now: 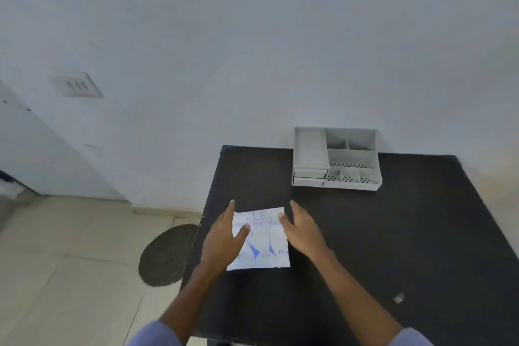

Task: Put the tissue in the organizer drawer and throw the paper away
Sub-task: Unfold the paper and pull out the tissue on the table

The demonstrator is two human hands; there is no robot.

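Note:
A white tissue pack [262, 241] with blue print lies flat near the left edge of the black table [379, 247]. My left hand [224, 236] rests on the pack's left side, thumb on top, fingers spread. On the pack's right edge sits my right hand [302, 229], its thumb touching the upper right corner. Neither hand has lifted it. A grey desk organizer [337, 160] with drawers on its left and open compartments stands at the table's far edge against the wall. I see no separate sheet of paper.
A dark round bin or mat [165, 255] sits on the tiled floor just left of the table. A small shiny scrap [398, 298] lies on the table at the near right. The white wall carries a switch plate [78, 84].

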